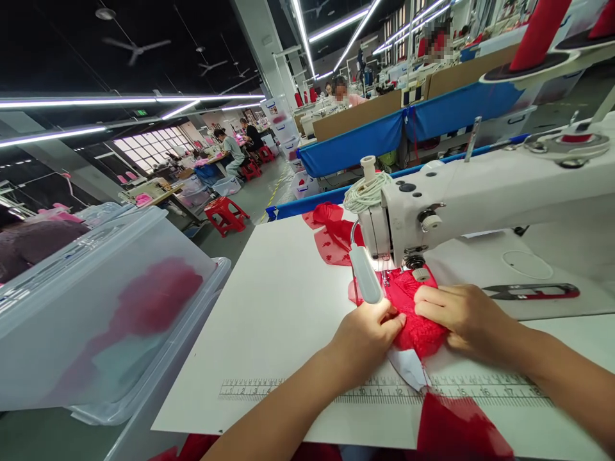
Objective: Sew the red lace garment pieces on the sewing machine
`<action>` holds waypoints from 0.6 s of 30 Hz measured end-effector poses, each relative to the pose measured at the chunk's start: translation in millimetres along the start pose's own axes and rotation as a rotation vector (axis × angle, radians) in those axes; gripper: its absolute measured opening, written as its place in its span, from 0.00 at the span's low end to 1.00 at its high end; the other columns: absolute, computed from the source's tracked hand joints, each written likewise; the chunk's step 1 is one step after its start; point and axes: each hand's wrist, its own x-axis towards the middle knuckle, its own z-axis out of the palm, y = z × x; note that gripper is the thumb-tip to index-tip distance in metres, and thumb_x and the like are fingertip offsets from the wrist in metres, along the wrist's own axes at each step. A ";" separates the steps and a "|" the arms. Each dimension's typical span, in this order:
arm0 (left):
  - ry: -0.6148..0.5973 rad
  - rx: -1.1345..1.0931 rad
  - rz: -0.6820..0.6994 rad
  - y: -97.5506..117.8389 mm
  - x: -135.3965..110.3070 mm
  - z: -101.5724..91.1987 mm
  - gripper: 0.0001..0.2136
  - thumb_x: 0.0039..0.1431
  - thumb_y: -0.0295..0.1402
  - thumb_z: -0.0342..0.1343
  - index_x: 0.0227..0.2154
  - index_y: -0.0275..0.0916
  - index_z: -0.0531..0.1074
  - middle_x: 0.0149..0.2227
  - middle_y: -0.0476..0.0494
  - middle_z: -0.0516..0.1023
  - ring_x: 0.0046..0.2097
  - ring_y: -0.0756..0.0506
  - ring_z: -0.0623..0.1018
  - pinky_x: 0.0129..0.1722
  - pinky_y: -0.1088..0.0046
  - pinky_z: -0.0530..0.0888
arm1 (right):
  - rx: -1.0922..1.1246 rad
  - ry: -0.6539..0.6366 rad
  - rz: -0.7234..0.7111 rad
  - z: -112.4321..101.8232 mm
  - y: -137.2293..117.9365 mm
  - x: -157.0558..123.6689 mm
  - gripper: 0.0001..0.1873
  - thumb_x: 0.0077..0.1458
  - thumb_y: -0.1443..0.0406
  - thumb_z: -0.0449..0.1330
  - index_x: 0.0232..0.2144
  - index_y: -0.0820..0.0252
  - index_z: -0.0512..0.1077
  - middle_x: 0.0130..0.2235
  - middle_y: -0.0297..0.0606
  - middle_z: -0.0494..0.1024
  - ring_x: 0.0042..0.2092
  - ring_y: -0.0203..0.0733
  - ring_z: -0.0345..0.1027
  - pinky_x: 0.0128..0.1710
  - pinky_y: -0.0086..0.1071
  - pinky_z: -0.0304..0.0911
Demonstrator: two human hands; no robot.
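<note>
both hands (pixel 369 336) press red lace (pixel 416 320) beside lamp (pixel 365 275)

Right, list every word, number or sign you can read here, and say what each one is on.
"15", "16", "17": printed along the ruler marked on the white table, right of the red lace under the left hand and right hand.
Ruler numbers further left: too small to read.
Green sign near the ceiling: blurred.
Sewing machine: no readable brand.

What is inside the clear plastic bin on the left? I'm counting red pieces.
Through the cloudy wall of the plastic bin, a heap of red fabric shows. The wall blurs it, so single pieces cannot be counted.
</note>
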 end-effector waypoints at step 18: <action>-0.008 -0.075 -0.027 5.5 -5.5 -23.8 0.48 0.66 0.56 0.13 0.45 0.33 0.79 0.43 0.26 0.78 0.33 0.40 0.71 0.33 0.62 0.72 | -0.001 -0.046 0.026 4.9 -1.8 -3.6 0.18 0.32 0.77 0.51 0.29 0.57 0.66 0.38 0.37 0.77 0.27 0.39 0.58 0.29 0.37 0.45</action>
